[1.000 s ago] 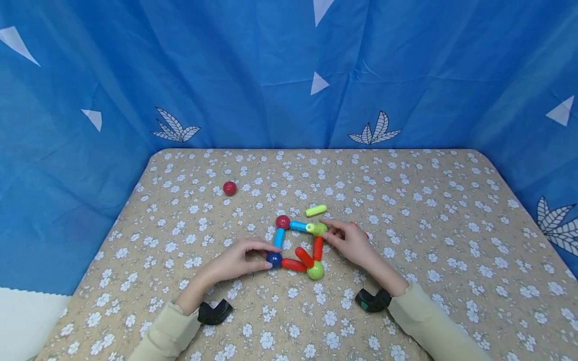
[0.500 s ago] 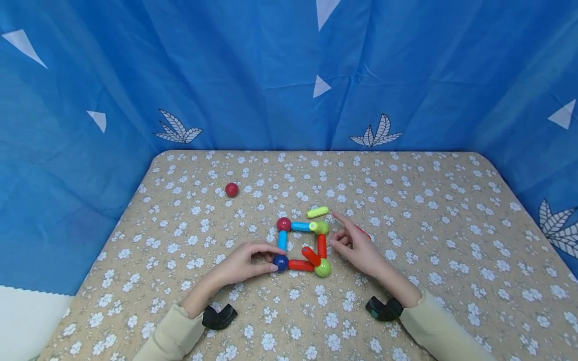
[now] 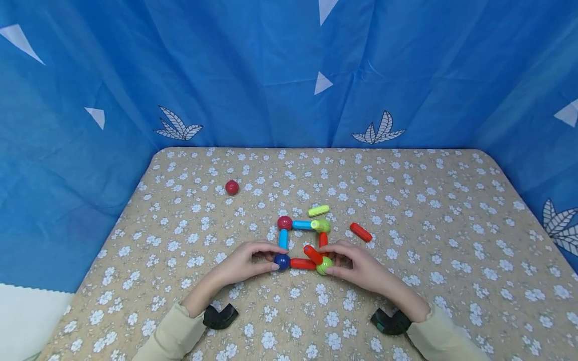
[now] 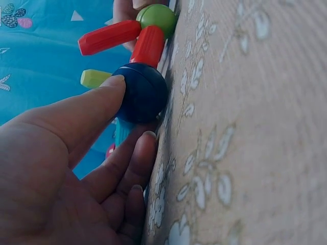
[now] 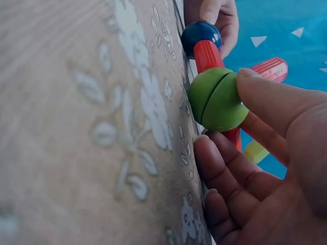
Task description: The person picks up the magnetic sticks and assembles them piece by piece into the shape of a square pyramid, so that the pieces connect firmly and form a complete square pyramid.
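Observation:
A four-sided frame of toy rods and balls lies on the table. My left hand (image 3: 250,261) pinches the dark blue ball (image 4: 144,93) at its near left corner. At the near right corner, my right hand (image 3: 358,265) holds the green ball (image 5: 217,99) between thumb and fingers. A red rod (image 3: 303,263) joins these two balls. Another red rod (image 3: 312,254) sticks up from the green ball. Two light blue rods (image 3: 283,239) meet at a red ball (image 3: 284,222). The far right green ball (image 3: 323,225) carries a raised yellow-green rod (image 3: 315,225).
A loose yellow-green rod (image 3: 318,210) lies just behind the frame. To its right is a loose red rod (image 3: 360,231). A single red ball (image 3: 232,187) sits at the back left. Blue curtains (image 3: 289,75) stand behind the flowered tablecloth (image 3: 429,200).
My right hand has let go of the far right green ball and moved nearer to grip the near one. The loose red rod has come into full view. My left hand keeps its hold.

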The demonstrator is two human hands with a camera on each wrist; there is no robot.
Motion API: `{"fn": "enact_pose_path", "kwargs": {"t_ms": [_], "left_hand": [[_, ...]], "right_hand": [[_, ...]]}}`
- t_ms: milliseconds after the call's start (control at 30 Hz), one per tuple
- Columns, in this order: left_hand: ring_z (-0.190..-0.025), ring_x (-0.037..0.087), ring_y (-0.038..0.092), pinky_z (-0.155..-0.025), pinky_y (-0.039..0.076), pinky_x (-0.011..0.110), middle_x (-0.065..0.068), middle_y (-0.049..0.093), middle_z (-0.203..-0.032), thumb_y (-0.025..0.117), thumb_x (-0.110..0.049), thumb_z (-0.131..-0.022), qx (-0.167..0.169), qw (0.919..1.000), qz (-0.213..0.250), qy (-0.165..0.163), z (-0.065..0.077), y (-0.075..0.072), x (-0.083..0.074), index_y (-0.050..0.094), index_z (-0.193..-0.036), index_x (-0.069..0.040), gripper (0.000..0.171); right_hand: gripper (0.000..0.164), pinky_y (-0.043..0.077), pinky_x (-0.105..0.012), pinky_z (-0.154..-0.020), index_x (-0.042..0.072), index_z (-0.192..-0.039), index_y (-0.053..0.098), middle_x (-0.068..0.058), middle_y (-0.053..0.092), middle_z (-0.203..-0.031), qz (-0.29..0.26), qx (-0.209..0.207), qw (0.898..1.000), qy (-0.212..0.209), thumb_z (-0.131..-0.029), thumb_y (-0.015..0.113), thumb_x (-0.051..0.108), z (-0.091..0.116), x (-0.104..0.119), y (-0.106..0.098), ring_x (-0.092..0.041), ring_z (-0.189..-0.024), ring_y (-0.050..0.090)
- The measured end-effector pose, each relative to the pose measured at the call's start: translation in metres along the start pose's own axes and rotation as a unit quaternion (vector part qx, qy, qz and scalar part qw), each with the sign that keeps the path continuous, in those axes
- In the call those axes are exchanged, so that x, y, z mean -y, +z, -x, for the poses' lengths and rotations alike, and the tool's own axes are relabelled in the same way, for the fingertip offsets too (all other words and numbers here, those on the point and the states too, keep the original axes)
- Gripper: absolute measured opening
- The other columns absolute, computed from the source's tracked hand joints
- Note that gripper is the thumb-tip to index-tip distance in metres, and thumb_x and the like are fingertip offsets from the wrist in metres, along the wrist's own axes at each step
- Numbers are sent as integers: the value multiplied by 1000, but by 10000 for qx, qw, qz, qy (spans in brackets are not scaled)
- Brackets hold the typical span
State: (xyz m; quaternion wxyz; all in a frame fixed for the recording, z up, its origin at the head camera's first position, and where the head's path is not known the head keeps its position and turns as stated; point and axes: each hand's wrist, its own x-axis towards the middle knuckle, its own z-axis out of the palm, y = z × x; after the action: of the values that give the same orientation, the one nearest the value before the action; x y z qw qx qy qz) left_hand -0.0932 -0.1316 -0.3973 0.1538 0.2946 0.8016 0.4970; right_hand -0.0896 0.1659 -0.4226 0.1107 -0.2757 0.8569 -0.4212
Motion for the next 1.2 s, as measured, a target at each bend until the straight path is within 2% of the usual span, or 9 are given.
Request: {"fn": "enact_pose_path", "kwargs": {"t_ms": [233, 333, 400, 467, 600, 667, 733, 867, 1200], "left_hand": [[-86, 21, 60, -77, 50, 34, 13, 65, -100, 64, 1, -86, 13, 10000, 37, -5, -1, -9, -6, 61, -117, 5, 31], [-90, 25, 60, -80, 50, 36, 17, 64, -104, 62, 4, -87, -310, 9994, 81, -142, -3, -21, -5, 58, -120, 7, 34], [-93, 25, 60, -83, 49, 34, 17, 63, -108, 62, 0, -88, -763, 9965, 119, -305, -4, -33, 7, 57, -121, 4, 33], [-97, 25, 58, -86, 47, 33, 15, 61, -112, 62, -3, -89, -1427, 9886, 131, -462, -6, -48, 20, 58, -121, 2, 33], [-111, 30, 50, -94, 42, 39, 14, 53, -124, 63, -10, -90, -2750, 9592, 62, -655, -18, -82, 46, 54, -127, -2, 38], [-120, 34, 42, -98, 37, 47, 15, 47, -132, 64, -13, -90, -3043, 9498, -101, -714, -27, -97, 55, 50, -132, -4, 45], [-127, 35, 34, -102, 32, 49, 15, 40, -139, 65, -17, -90, -3069, 9472, -272, -887, -36, -109, 64, 45, -137, -5, 52], [-133, 36, 25, -105, 26, 48, 17, 29, -146, 66, -17, -89, -2636, 9540, -437, -1362, -51, -122, 78, 37, -142, -4, 62], [-126, 35, 38, -101, 35, 43, 21, 42, -137, 65, -8, -88, -2362, 9553, -671, -1648, -62, -120, 84, 44, -137, -3, 54]], "right_hand": [[44, 47, -25, -63, 21, -121, 62, 10, 55, -96, 116, -62, 9999, -94, -80, 75, 29, 0, 0, 0, -10, -75, 51], [44, 48, -25, -64, 21, -121, 62, 11, 55, -95, 104, -62, 9999, -85, -80, 75, 31, 0, -1, 0, -9, -76, 51], [44, 47, -25, -64, 21, -121, 62, 11, 55, -96, 104, -55, 9999, -85, -80, 75, 31, 0, -2, 1, -9, -75, 51], [44, 47, -25, -64, 21, -121, 62, 11, 56, -96, 108, -51, 9999, -97, -80, 75, 31, 0, -2, 1, -9, -75, 51], [45, 47, -25, -64, 21, -121, 62, 11, 56, -96, 120, -78, 9998, -105, -80, 74, 32, 0, -4, 3, -8, -75, 52], [45, 47, -25, -64, 21, -121, 61, 12, 56, -97, 117, -91, 9998, -94, -80, 73, 34, 0, -5, 4, -8, -75, 52], [45, 47, -25, -64, 21, -122, 61, 12, 56, -98, 101, -106, 9998, -104, -80, 73, 36, 0, -5, 5, -8, -75, 52], [45, 47, -25, -63, 21, -122, 61, 12, 57, -98, 36, -95, 9999, -131, -81, 72, 36, 0, -4, 7, -9, -74, 51], [46, 46, -26, -63, 22, -123, 60, 12, 55, -91, 65, 22, 9999, 92, -81, 72, 36, -1, -1, 3, -10, -75, 50]]}}
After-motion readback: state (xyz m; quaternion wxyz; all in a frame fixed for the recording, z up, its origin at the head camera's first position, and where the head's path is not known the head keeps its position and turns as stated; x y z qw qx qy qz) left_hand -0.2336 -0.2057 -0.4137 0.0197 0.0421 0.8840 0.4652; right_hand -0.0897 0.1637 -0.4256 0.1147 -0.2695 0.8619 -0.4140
